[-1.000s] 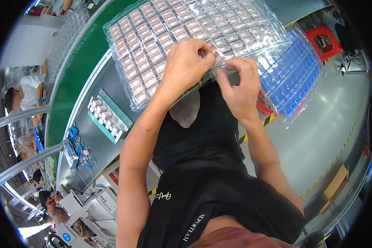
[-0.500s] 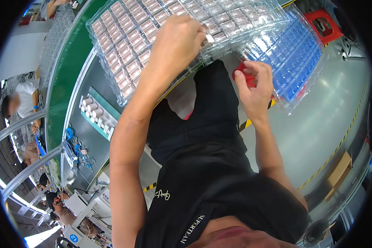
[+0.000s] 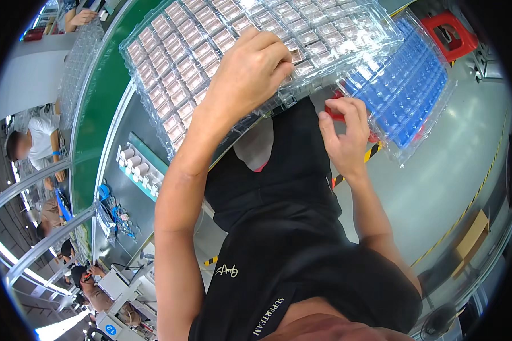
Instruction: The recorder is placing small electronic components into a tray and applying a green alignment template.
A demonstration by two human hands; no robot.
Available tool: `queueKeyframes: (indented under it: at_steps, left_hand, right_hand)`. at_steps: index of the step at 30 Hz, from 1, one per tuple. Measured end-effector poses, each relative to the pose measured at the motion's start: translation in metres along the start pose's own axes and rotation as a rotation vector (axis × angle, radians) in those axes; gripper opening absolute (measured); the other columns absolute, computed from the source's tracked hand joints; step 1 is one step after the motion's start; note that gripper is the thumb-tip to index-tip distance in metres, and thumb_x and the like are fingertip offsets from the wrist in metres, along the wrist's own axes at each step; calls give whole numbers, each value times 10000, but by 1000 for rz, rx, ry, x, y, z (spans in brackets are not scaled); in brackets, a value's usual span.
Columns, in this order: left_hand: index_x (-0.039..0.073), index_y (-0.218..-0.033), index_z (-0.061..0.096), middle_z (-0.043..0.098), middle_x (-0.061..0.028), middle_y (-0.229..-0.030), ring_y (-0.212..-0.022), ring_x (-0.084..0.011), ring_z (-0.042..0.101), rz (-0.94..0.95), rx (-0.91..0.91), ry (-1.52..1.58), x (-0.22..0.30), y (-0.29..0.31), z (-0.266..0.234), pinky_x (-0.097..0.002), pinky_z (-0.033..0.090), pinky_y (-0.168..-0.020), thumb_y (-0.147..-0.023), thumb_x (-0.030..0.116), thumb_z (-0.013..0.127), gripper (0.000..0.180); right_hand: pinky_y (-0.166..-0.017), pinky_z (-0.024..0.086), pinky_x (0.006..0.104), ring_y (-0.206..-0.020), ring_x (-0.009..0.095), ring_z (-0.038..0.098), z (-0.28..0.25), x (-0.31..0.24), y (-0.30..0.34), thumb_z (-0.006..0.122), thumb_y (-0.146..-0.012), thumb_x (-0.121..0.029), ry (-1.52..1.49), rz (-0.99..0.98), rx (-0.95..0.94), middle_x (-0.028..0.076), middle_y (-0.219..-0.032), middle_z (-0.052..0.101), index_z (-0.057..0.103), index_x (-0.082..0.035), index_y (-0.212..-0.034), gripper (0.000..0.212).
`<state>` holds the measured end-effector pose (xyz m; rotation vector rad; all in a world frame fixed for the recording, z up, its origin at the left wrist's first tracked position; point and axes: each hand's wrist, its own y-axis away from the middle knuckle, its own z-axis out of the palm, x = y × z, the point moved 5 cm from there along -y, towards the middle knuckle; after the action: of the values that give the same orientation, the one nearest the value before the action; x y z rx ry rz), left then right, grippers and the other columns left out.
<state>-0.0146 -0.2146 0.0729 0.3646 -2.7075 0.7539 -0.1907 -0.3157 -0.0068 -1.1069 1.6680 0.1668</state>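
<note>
A clear plastic tray (image 3: 170,149), divided into many cells, lies across the table edge. Rows of small rectangular pinkish-metallic parts (image 3: 190,74) fill many of its cells. My left hand (image 3: 255,61) rests over the tray's near side with thumb and fingers drawn together. Whatever is between those fingertips is hidden; a brownish part (image 3: 296,55) shows in a cell just beside them. My right hand (image 3: 348,129) hovers right of my lap, near the corner of a blue tray stack (image 3: 401,85). Its fingers are bent, the thumb stands apart, and nothing shows in it.
Left of the clear tray, a narrow rack (image 3: 136,165) of white cylindrical pieces sits on the grey bench, with a blue cable bundle (image 3: 116,213) nearby. Red stools (image 3: 452,37) stand at the right. A cardboard box (image 3: 472,233) lies by the right wall. Other people work at far left.
My left hand's fingers have turned down toward the tray; the small whitish piece visible at its fingertips before is now out of sight. My right hand has shifted slightly lower in view.
</note>
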Motion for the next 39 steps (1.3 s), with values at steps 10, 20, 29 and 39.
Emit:
queueKeyframes:
  at_steps: [10, 20, 29, 39]
  left_hand:
    - [45, -804, 704, 690, -83, -877, -900, -300, 611, -177, 52, 227, -14, -6, 2, -395, 490, -808, -806, 160, 750, 123]
    - [66, -778, 723, 712, -69, -819, -891, -288, 605, -34, -88, 22, 0, -23, 21, -406, 478, -827, -791, 205, 754, 143]
    - [54, -814, 731, 701, -51, -871, -962, -293, 594, 22, -187, -159, 11, -23, 23, -448, 426, -917, -861, 227, 683, 186]
    - [81, -880, 745, 691, -33, -987, -1028, -272, 532, -65, -233, 64, -16, -2, -4, -408, 442, -908, -871, 208, 673, 146]
  right_hand:
    - [-776, 516, 363, -904, 282, 611, 0, 3, 7, 733, -816, -6, -17, -6, -19, 119, -1016, 590, 649, -44, -1052, 253]
    - [-759, 503, 348, -860, 252, 592, -7, 3, 12, 727, -815, 4, -65, 23, -17, 110, -1000, 582, 647, -34, -1041, 244]
    - [-769, 505, 348, -874, 255, 596, -10, 5, 14, 717, -814, 19, -44, 26, -19, 112, -989, 582, 646, -28, -1027, 229]
    - [-770, 508, 347, -875, 254, 599, -7, 3, 13, 707, -827, 18, -81, 23, -33, 113, -992, 584, 651, -21, -1016, 200]
